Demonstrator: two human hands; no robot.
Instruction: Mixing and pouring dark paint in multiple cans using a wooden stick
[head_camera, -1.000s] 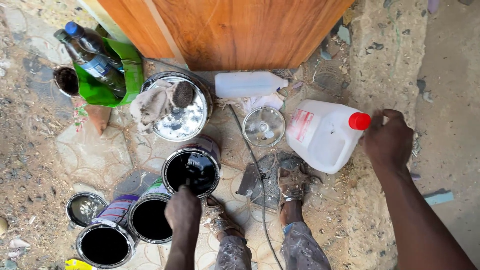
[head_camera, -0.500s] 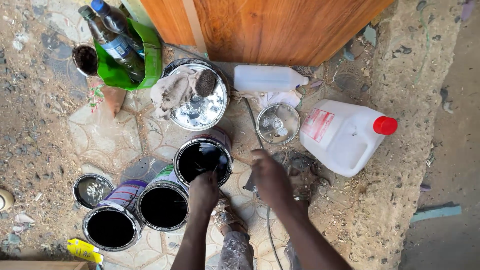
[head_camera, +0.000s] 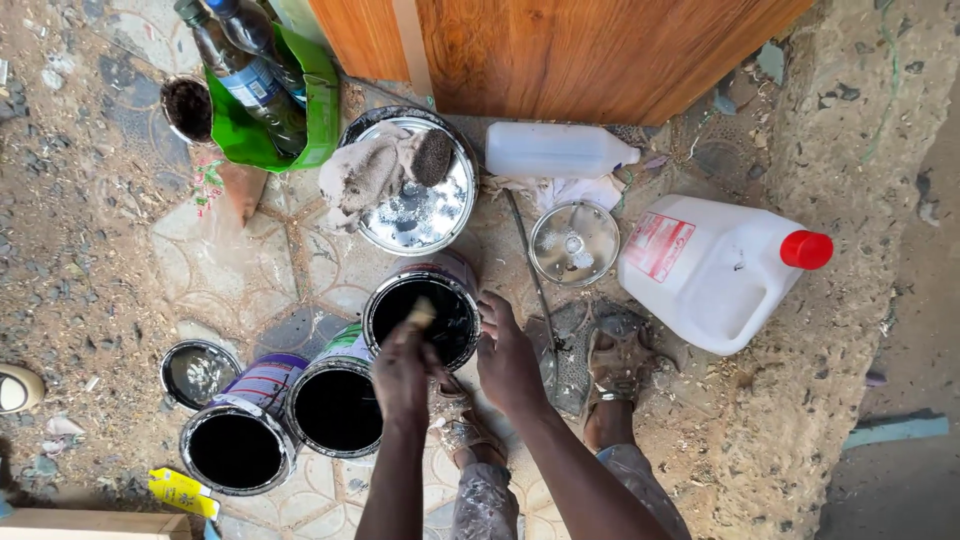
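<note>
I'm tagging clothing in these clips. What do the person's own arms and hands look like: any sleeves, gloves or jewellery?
Both forearms are bare, with no sleeves in view. The left hand and right hand wear no gloves, and no watch, ring or bracelet shows. No markings are visible on them.

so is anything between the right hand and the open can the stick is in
Nothing visible. The right hand rests at the rim of the open can, while the left hand holds the stick over its dark contents.
</note>
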